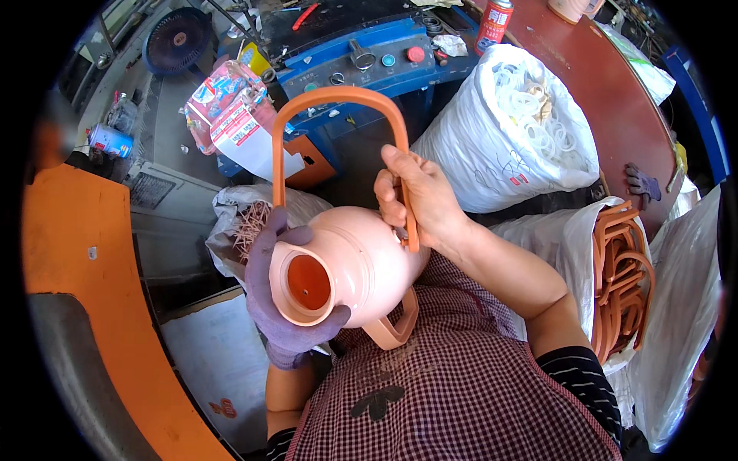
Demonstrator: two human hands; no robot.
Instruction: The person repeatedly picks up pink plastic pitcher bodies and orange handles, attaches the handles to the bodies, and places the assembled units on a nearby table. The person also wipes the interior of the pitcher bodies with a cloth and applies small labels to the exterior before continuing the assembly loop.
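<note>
A pink thermos jug shell [367,250] lies tilted in front of my apron, its round mouth turned toward the lower left. Through the mouth an orange-brown inside with a small hole shows. My left hand [264,300], in a purple-grey glove, is wrapped around the neck end. A tall arched brown carrying handle [338,94] rises over the jug, one leg at each side. With bare fingers my right hand [425,194] grips the handle's right leg close to the jug wall. A fixed side grip [398,329] sticks out from the jug's underside.
Behind stands a blue machine panel [384,63] with buttons. A white sack [477,146] holds clear rings; another sack holds brown handles [619,284]. Small pink sticks [250,227] fill a bag at left. An orange panel [81,307], black fan [178,40] and red spray can [493,27] surround me.
</note>
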